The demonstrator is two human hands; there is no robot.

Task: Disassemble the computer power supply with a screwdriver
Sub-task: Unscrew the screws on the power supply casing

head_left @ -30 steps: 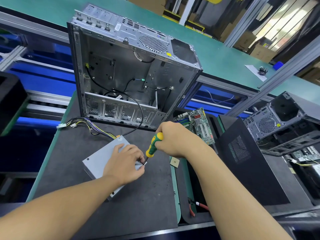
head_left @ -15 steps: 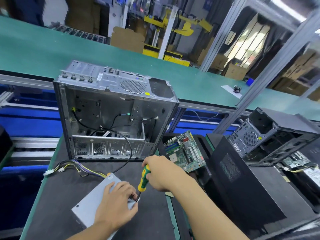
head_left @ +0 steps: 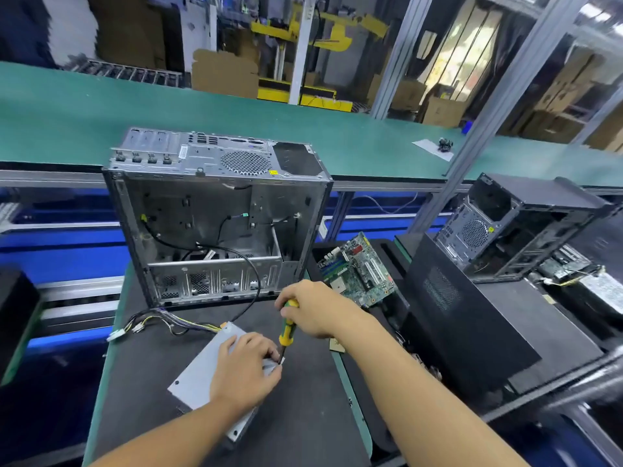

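Head view: the grey metal power supply box (head_left: 199, 375) lies flat on the dark counter (head_left: 303, 419). My left hand (head_left: 242, 369) grips its corner. My right hand (head_left: 313, 310) grips the yellow-green screwdriver (head_left: 287, 332), tip at that corner. I judge a cover screw is being undone; the next move calls for firm downward pressure while turning.

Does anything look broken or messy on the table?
Nothing looks broken. Two things look untidy: the green circuit board lies tilted to the right of the open computer case, and wires from the power supply sprawl loose on the mat.
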